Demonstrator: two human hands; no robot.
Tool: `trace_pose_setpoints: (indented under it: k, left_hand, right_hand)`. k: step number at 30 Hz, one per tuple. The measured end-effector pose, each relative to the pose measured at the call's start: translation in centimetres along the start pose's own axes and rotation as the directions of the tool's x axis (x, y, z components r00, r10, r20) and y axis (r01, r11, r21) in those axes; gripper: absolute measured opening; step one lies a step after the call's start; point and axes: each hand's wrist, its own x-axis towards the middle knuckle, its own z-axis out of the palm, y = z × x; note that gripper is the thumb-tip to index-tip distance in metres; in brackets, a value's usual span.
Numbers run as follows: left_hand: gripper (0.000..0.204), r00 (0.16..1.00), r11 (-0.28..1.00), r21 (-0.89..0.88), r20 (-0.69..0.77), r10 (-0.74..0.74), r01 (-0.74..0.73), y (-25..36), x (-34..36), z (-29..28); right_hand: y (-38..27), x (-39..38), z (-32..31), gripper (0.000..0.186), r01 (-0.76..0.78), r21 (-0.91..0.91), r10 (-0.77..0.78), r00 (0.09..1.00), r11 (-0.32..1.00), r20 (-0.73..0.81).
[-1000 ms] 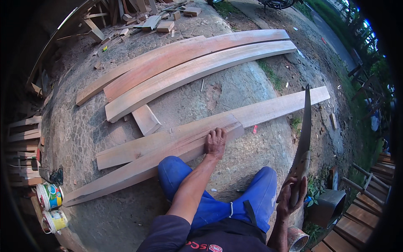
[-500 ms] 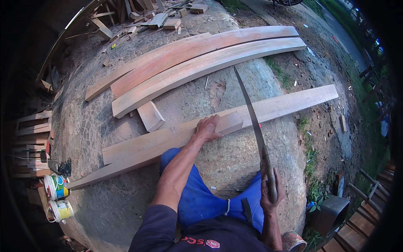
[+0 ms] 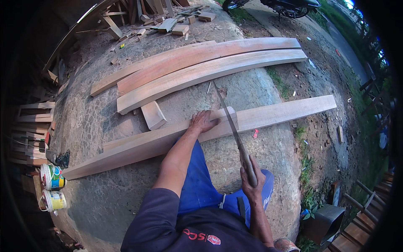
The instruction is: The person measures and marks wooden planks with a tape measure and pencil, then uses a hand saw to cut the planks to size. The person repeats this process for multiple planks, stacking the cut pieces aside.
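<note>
My left hand (image 3: 203, 122) is closed over the top edge of a long wooden beam (image 3: 155, 140), close to its right end. In my right hand (image 3: 253, 180) is a handsaw (image 3: 236, 136), gripped by its handle, its blade slanting up and left across that end of the beam. Whether the teeth touch the wood I cannot tell. Just behind the held beam and partly hidden by it lies a second plank (image 3: 289, 111), reaching out to the right. My left knee is against the near side of the held beam.
Three long planks (image 3: 210, 69) lie beyond, propped on a short wood block (image 3: 153, 115). Wood scraps (image 3: 180, 29) are heaped at the back. Two buckets (image 3: 53, 199) stand at the left, a motorcycle (image 3: 289, 7) at the far right, and a square metal duct (image 3: 325, 222) at the near right.
My right hand has brought the saw leftward, from over the second plank to across the held beam's end. The held beam has tilted up to show more of its near side. The view has shifted somewhat.
</note>
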Motion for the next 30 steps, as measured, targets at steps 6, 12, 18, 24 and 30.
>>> trace_pose_setpoints:
  k: [6,12,18,24,30]
  left_hand:
    - [0.081,0.992,0.977,-0.169,0.032,-0.124,0.128,1.4,-0.2,-1.1]
    - [0.082,0.990,0.986,-0.107,-0.047,-0.132,0.127,2.4,-1.2,-1.2]
    - [0.081,0.989,0.995,-0.061,-0.117,-0.090,0.083,1.9,-0.4,-0.6]
    - [0.080,0.991,0.997,-0.047,-0.114,-0.072,0.067,0.5,1.5,0.2]
    - [0.068,0.994,0.999,-0.023,-0.098,-0.051,0.049,-0.4,2.2,0.7]
  right_hand:
    - [0.9,-0.4,0.8,0.050,0.013,0.031,-0.013,1.000,0.999,0.015]
    - [1.2,-1.1,0.0,0.052,0.025,0.002,-0.026,0.998,1.000,0.061]
    - [2.1,-0.4,0.7,0.052,0.025,0.044,-0.026,0.999,0.999,0.031]
    - [0.3,-5.3,-2.9,0.052,-0.010,-0.006,0.010,0.999,1.000,0.037]
    - [-2.3,-8.8,-7.0,0.054,0.020,-0.034,-0.019,0.999,0.999,0.033]
